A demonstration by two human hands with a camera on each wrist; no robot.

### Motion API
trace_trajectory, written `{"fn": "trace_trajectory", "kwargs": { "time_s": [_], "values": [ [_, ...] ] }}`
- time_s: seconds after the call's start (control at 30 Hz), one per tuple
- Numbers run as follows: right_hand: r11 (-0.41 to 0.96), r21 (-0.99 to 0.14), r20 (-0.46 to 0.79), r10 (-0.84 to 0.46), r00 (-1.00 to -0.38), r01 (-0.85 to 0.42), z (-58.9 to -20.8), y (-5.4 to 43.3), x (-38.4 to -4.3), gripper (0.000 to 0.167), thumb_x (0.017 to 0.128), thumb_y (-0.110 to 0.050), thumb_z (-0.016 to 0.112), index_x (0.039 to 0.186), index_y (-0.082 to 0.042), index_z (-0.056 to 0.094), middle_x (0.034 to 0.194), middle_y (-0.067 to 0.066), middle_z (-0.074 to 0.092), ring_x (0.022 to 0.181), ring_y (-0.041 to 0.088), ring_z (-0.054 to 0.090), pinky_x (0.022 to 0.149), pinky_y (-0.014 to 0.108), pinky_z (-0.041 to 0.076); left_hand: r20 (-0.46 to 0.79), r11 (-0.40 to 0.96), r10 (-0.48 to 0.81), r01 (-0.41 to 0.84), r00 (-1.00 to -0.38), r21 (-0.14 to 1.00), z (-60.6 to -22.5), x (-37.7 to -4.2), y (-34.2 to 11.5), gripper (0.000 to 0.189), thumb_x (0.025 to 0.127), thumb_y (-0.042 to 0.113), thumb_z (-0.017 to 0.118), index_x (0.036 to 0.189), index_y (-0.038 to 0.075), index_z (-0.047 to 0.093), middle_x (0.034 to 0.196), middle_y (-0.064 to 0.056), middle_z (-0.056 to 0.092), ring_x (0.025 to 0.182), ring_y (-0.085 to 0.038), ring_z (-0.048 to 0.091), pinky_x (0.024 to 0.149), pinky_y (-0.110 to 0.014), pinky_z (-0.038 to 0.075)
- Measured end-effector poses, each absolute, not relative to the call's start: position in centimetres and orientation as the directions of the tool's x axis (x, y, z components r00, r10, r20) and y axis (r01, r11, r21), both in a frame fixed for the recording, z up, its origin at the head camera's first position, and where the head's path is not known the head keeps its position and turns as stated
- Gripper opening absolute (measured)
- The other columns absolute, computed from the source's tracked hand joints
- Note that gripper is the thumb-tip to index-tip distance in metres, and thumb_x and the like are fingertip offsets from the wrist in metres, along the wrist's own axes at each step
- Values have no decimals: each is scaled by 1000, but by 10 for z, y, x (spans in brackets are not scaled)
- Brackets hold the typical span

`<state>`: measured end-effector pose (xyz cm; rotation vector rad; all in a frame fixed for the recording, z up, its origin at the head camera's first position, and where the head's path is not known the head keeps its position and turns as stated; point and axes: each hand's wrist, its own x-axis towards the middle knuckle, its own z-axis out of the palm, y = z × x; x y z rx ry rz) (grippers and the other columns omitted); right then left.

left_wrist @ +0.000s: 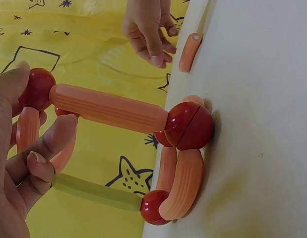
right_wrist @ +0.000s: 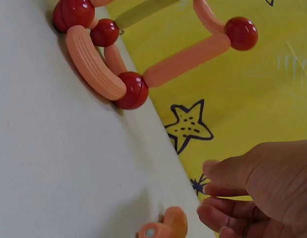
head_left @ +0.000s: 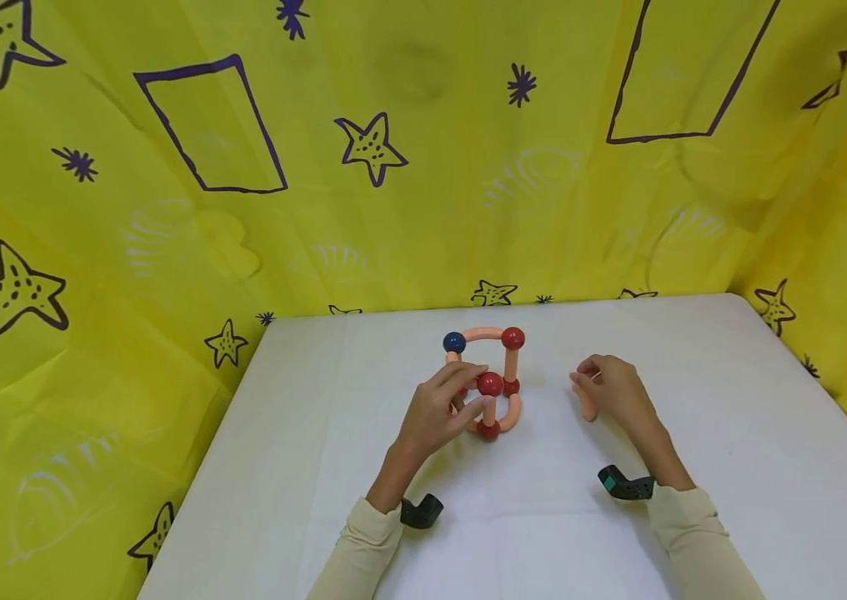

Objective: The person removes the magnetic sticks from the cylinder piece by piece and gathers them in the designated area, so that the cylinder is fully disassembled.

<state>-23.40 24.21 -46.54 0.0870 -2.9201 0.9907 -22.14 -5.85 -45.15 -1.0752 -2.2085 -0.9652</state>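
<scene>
A frame of orange magnetic rods and balls stands on the white table. My left hand (head_left: 434, 412) holds it at an upper red ball (head_left: 491, 383), fingertips around the ball and the top of its upright orange rod (left_wrist: 111, 108). Curved orange rods (left_wrist: 185, 181) join red balls along the base. An olive-green rod (left_wrist: 98, 193) rises from another base ball. At the back, a blue ball (head_left: 454, 342) and a red ball (head_left: 513, 337) are linked by a curved rod (head_left: 482, 333). My right hand (head_left: 617, 390) hovers beside a loose orange rod (left_wrist: 190, 52), fingers loosely bent and holding nothing.
The white table (head_left: 266, 467) runs back to a yellow cloth wall (head_left: 423, 225) printed with stars and outlines. Yellow cloth also hangs at both sides. A black wrist device (head_left: 421, 511) sits on the left wrist, another device (head_left: 624, 483) on the right.
</scene>
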Motion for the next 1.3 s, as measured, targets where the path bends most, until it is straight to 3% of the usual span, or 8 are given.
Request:
{"fn": "trace_trajectory", "kwargs": {
  "time_s": [0.17,0.33,0.43,0.67,0.93,1.3],
  "values": [
    [767,-613,83,-179,-980,-192,-465,219,-233,31,93,-19,66,111,6,63,98,18,66,87,28,61,76,41,55,683,437,459,814,-568,384,-451,-223,-64,41,86,23,75,122,7,64,111,-6,65,70,-14,62,60,-11,49],
    [712,-679,15,-232,-973,-181,-472,195,-228,46,93,-23,66,127,7,55,119,23,63,102,33,62,85,44,56,677,449,459,808,-576,382,-448,-227,-70,40,83,24,78,119,8,66,115,-4,63,75,-16,64,63,-12,51],
    [685,-703,44,-229,-973,-193,-480,184,-228,51,93,-24,66,131,7,53,123,24,61,106,35,63,87,45,56,680,459,467,812,-566,361,-448,-229,-73,41,81,25,80,116,9,67,116,-3,62,74,-17,65,65,-12,51],
    [611,-770,118,-149,-982,-185,-495,163,-234,44,92,-16,67,126,9,55,116,24,62,100,32,63,86,44,55,697,467,477,826,-535,314,-448,-232,-76,37,79,23,81,111,9,70,115,-4,62,70,-17,66,66,-11,51],
    [626,-772,108,-47,-993,-114,-501,152,-242,38,85,-13,74,117,4,61,105,19,67,91,26,62,79,39,54,713,468,476,835,-514,289,-449,-231,-76,26,82,18,79,106,9,73,112,-4,63,74,-15,65,63,-14,51],
    [612,-782,74,-101,-992,-120,-493,150,-250,33,89,-13,69,118,0,62,110,18,68,94,28,64,81,40,57,696,430,501,846,-515,316,-443,-230,-76,26,79,13,81,103,9,74,107,-4,63,68,-15,64,64,-10,50]
  ]
}}
